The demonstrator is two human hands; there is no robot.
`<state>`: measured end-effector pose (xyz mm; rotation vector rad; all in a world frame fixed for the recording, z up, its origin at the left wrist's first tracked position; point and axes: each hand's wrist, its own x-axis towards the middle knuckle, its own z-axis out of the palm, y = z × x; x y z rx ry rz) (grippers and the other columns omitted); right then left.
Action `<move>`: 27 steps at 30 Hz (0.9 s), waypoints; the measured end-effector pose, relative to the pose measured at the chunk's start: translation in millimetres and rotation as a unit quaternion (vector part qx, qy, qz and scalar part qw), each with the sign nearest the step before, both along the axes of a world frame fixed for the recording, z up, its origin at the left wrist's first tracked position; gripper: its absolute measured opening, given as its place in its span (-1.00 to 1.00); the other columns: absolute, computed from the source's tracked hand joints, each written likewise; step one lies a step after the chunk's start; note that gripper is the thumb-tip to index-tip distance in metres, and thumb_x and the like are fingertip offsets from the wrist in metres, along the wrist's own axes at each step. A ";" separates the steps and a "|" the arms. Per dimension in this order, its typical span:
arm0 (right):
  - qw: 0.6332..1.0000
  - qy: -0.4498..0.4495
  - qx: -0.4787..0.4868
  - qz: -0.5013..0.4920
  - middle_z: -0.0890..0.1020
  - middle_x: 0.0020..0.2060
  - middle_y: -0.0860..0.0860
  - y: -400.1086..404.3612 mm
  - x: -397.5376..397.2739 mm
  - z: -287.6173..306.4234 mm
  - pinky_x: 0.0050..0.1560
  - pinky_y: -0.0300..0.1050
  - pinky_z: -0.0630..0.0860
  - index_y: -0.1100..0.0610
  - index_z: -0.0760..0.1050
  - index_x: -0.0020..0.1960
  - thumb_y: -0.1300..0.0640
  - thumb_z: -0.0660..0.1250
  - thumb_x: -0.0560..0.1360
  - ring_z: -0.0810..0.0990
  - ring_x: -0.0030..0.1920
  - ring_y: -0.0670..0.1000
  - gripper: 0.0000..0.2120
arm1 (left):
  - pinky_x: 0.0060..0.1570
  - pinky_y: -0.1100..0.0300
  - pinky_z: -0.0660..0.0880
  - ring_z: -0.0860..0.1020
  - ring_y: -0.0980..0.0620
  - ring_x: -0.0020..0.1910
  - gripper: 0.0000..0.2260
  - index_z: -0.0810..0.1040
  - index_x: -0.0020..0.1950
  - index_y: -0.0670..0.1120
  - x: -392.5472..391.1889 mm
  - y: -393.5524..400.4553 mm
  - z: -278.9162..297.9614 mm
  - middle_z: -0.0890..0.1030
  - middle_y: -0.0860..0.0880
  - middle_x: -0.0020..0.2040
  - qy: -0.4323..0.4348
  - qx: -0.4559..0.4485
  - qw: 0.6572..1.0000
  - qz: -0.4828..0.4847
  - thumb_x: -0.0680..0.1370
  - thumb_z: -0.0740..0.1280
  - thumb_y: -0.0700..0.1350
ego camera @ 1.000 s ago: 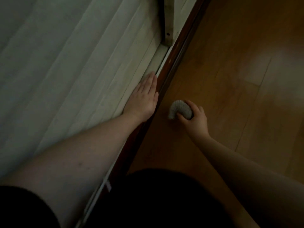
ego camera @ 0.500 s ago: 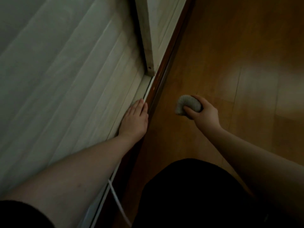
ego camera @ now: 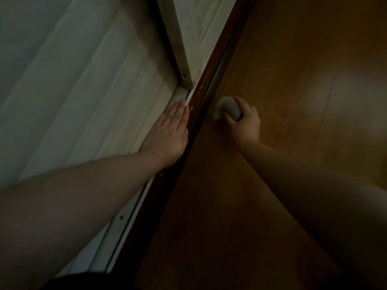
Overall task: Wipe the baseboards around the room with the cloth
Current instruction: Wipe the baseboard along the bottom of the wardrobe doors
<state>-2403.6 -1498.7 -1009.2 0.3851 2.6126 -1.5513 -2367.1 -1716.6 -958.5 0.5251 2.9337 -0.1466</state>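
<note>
One small pale cloth (ego camera: 228, 108), bunched into a rounded wad, sits on the wooden floor (ego camera: 303, 84) just beside the dark brown baseboard strip (ego camera: 206, 88), though a narrow band of floor shows between them. The right hand (ego camera: 244, 122) grips the cloth from behind, fingers curled over its top and far side and the thumb hooked round the near side, pressing it down onto the boards. The right forearm runs back toward the lower right corner of the view.

Across the baseboard strip, the left hand (ego camera: 170, 132) lies flat with its fingers straight and held together, palm down on the pale ledge (ego camera: 178, 97) at the foot of the white panelled surface (ego camera: 73, 80). Its little-finger edge runs along the dark strip, and the fingertips point toward the corner where an upright white frame post (ego camera: 178, 49) meets the ledge. The left forearm crosses the lower left of the view, over a pale track with a small screw head (ego camera: 121, 217) in it.

The room is dim; a lighter patch of reflected light lies on the floor to the right of the cloth. Dark clothing (ego camera: 88, 281) fills the bottom edge
</note>
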 end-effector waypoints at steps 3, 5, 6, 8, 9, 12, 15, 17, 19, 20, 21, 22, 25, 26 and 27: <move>0.999 0.010 0.011 -0.046 0.43 0.29 0.06 2.1 -46.4 -5.8 0.29 -0.12 0.39 -0.06 0.34 0.48 0.10 0.38 0.52 0.47 0.26 0.07 -0.44 | 0.55 0.09 -0.12 -0.04 -0.06 0.60 -0.44 -0.01 0.60 -0.23 -1.1 -1.5 -5.3 -0.01 -0.18 0.62 0.015 0.004 1.000 -0.012 0.65 -0.21 0.01; 0.998 -0.005 0.009 -0.057 0.40 0.33 0.05 1.8 -68.6 -7.8 0.30 -0.17 0.36 -0.06 0.33 0.49 0.10 0.35 0.53 0.46 0.29 0.06 -0.45 | 0.55 0.07 -0.03 0.04 -0.09 0.59 -0.45 0.06 0.58 -0.25 -3.4 -1.6 -7.1 0.07 -0.21 0.60 0.021 0.011 1.000 -0.019 0.65 -0.16 -0.01; 0.998 -0.019 0.008 -0.051 0.39 0.36 0.05 -1.2 -74.5 -8.6 0.32 -0.17 0.35 -0.06 0.32 0.50 0.10 0.34 0.54 0.45 0.31 0.06 -0.46 | 0.55 0.05 0.01 0.07 -0.10 0.59 -0.46 0.08 0.58 -0.26 -3.9 -2.1 -7.5 0.09 -0.21 0.60 0.019 0.014 0.999 -0.021 0.65 -0.15 -0.02; 0.999 -0.046 0.010 -0.026 0.37 0.39 0.07 -16.4 -77.4 -10.9 0.38 -0.11 0.35 -0.05 0.31 0.50 0.12 0.32 0.56 0.43 0.33 0.09 -0.47 | 0.55 0.01 0.07 0.10 -0.12 0.58 -0.46 0.11 0.57 -0.27 -4.7 -2.9 -7.8 0.11 -0.22 0.59 0.020 0.023 0.999 -0.016 0.65 -0.13 -0.03; 0.999 -0.050 0.003 -0.021 0.37 0.38 0.07 -25.9 -74.0 -11.8 0.37 -0.13 0.34 -0.03 0.31 0.50 0.14 0.32 0.56 0.44 0.32 0.08 -0.47 | 0.54 0.00 0.10 0.12 -0.13 0.57 -0.46 0.13 0.57 -0.28 -5.3 -2.7 -8.0 0.13 -0.23 0.58 0.022 0.027 0.999 -0.017 0.65 -0.12 -0.03; 0.997 -0.045 -0.036 -0.042 0.39 0.34 0.05 -47.4 -50.0 -13.7 0.34 -0.26 0.27 0.02 0.32 0.50 0.21 0.32 0.56 0.43 0.29 0.02 -0.46 | 0.53 -0.02 0.14 0.15 -0.14 0.56 -0.47 0.16 0.55 -0.29 -6.6 -1.5 -9.9 0.16 -0.24 0.57 0.030 0.034 0.999 -0.020 0.65 -0.10 -0.05; 0.997 -0.053 -0.050 -0.017 0.42 0.33 0.03 -50.4 -15.7 -12.7 0.42 -0.18 0.30 0.02 0.34 0.49 0.22 0.36 0.54 0.42 0.30 -0.04 -0.45 | 0.53 -0.02 0.14 0.18 -0.15 0.55 -0.47 0.19 0.55 -0.29 -6.5 -1.2 -9.1 0.20 -0.25 0.56 0.033 0.046 0.998 -0.022 0.64 -0.10 -0.05; 0.996 -0.062 -0.067 0.003 0.43 0.32 0.00 -53.1 10.3 -12.8 0.39 -0.22 0.31 0.00 0.34 0.48 0.21 0.37 0.53 0.39 0.26 -0.12 -0.44 | 0.54 0.00 0.11 0.15 -0.14 0.56 -0.45 0.16 0.56 -0.28 -6.5 -1.3 -7.9 0.18 -0.24 0.57 0.026 0.039 0.999 -0.024 0.63 -0.12 -0.04; 0.994 -0.065 -0.088 0.009 0.43 0.31 -0.03 -60.1 36.1 -12.5 0.36 -0.28 0.31 -0.02 0.34 0.48 0.22 0.38 0.52 0.36 0.24 -0.18 -0.43 | 0.55 0.02 0.06 0.10 -0.12 0.58 -0.44 0.12 0.57 -0.26 -6.4 -1.4 -6.2 0.13 -0.22 0.59 0.016 0.029 0.999 -0.019 0.63 -0.16 -0.02; 0.993 -0.067 -0.101 0.008 0.42 0.30 -0.05 -64.4 48.0 -12.8 0.37 -0.28 0.31 -0.03 0.34 0.48 0.23 0.39 0.52 0.36 0.24 -0.20 -0.43 | 0.55 0.03 0.04 0.08 -0.11 0.58 -0.43 0.10 0.58 -0.25 -6.4 -1.1 -4.9 0.11 -0.21 0.59 0.013 0.026 0.999 -0.017 0.62 -0.17 -0.01; 0.991 -0.070 -0.116 0.006 0.42 0.29 -0.06 -68.5 59.0 -12.7 0.37 -0.27 0.31 -0.04 0.35 0.48 0.24 0.39 0.52 0.36 0.24 -0.20 -0.43 | 0.55 0.04 0.02 0.06 -0.10 0.59 -0.42 0.08 0.58 -0.25 -6.3 -0.7 -4.1 0.09 -0.20 0.60 0.010 0.021 1.000 -0.016 0.62 -0.19 0.00; 0.989 -0.075 -0.131 0.003 0.42 0.29 -0.06 -72.3 68.7 -12.2 0.38 -0.27 0.31 -0.03 0.35 0.47 0.25 0.39 0.51 0.37 0.25 -0.19 -0.43 | 0.56 0.05 0.00 0.03 -0.09 0.59 -0.41 0.06 0.59 -0.24 -7.2 -0.2 -2.6 0.06 -0.20 0.61 0.004 0.016 1.000 -0.016 0.62 -0.21 0.01; 0.982 -0.093 -0.165 0.008 0.41 0.29 -0.06 -83.7 99.3 -9.8 0.39 -0.25 0.31 -0.03 0.37 0.46 0.27 0.40 0.50 0.38 0.26 -0.17 -0.42 | 0.56 0.04 -0.03 -0.03 -0.07 0.60 -0.39 0.00 0.60 -0.22 -6.8 0.6 1.8 0.00 -0.17 0.62 -0.012 0.002 1.000 -0.008 0.60 -0.25 0.03; 0.980 -0.098 -0.170 0.013 0.41 0.29 -0.07 -86.9 110.8 -10.1 0.39 -0.24 0.31 -0.04 0.37 0.46 0.27 0.40 0.50 0.38 0.26 -0.17 -0.42 | 0.56 0.03 -0.02 -0.03 -0.07 0.60 -0.39 0.00 0.60 -0.22 -6.6 0.7 3.0 -0.01 -0.17 0.62 -0.014 0.001 1.000 -0.006 0.60 -0.25 0.03; 0.979 -0.103 -0.176 0.021 0.41 0.28 -0.08 -89.6 122.4 -10.2 0.39 -0.24 0.32 -0.05 0.36 0.46 0.26 0.41 0.50 0.39 0.26 -0.17 -0.41 | 0.56 0.03 -0.01 -0.03 -0.07 0.60 -0.39 0.00 0.60 -0.23 -6.5 0.6 3.2 0.00 -0.17 0.62 -0.015 0.001 1.000 -0.004 0.61 -0.24 0.03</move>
